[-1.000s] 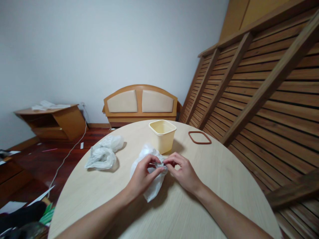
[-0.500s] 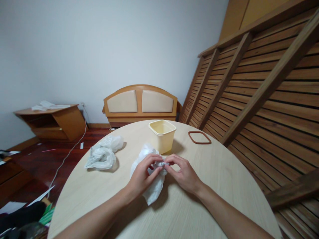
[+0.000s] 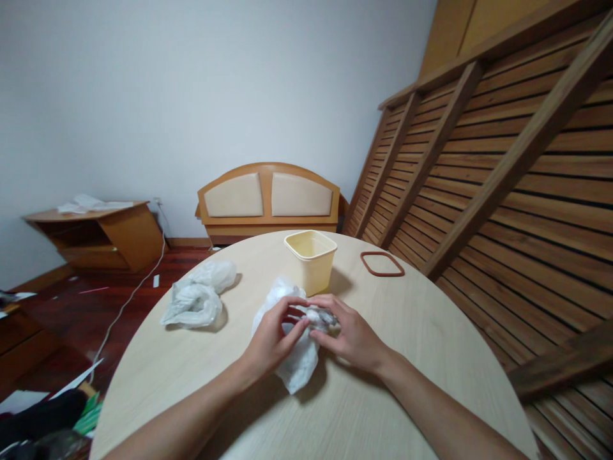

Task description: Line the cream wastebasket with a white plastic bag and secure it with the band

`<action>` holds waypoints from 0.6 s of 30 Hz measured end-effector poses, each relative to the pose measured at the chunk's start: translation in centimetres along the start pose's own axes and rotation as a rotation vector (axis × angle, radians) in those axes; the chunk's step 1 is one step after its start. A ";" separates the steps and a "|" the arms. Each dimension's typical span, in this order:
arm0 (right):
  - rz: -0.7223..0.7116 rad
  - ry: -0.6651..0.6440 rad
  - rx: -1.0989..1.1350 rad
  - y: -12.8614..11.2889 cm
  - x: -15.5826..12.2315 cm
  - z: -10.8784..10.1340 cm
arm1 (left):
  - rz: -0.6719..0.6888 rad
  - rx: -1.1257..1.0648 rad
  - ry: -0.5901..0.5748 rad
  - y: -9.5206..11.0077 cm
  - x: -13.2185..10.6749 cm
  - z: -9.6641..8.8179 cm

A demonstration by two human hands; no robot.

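A crumpled white plastic bag [image 3: 299,364] lies on the round pale wooden table [image 3: 421,358] in front of me. My left hand [image 3: 271,342] pinches its upper edge with the fingers curled. My right hand [image 3: 352,335] grips the same bag from the right, fingers wrapped round a small greyish lump at the bag's top. Both hands meet over the bag. Just behind them stands an open cream plastic tub [image 3: 310,259].
A second crumpled clear plastic bag [image 3: 196,297] lies to the left on the table. A brown rubber seal ring [image 3: 382,264] rests at the far right of the tabletop. Slatted wooden panels lean at the right. A wooden bench and low cabinet stand by the wall.
My right hand has slid left and turned over the bag's top, now covering it more. My left hand's fingers have stayed pinched on the bag.
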State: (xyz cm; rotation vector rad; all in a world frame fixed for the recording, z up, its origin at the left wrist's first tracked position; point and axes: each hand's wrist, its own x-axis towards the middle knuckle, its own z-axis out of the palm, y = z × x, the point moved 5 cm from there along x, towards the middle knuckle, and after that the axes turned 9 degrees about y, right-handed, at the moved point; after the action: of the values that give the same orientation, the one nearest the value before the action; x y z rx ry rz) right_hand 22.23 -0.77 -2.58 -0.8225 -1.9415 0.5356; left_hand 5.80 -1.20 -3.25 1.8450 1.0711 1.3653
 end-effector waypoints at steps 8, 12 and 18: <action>0.043 -0.026 -0.187 2.5 0.8 -2.9 | 0.220 0.462 0.037 -0.3 0.7 -2.2; 0.007 -0.074 -0.326 3.5 0.9 -4.4 | 0.155 0.543 -0.014 -2.0 0.7 -2.1; -0.154 -0.247 -0.332 1.8 0.0 -1.8 | 0.106 0.397 -0.068 -2.9 0.2 -1.2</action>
State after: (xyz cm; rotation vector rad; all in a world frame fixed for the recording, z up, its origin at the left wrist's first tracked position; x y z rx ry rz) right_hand 24.42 0.46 -2.90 -0.8311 -2.3406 0.2319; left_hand 3.97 0.41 -5.26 2.2430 1.2961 1.1997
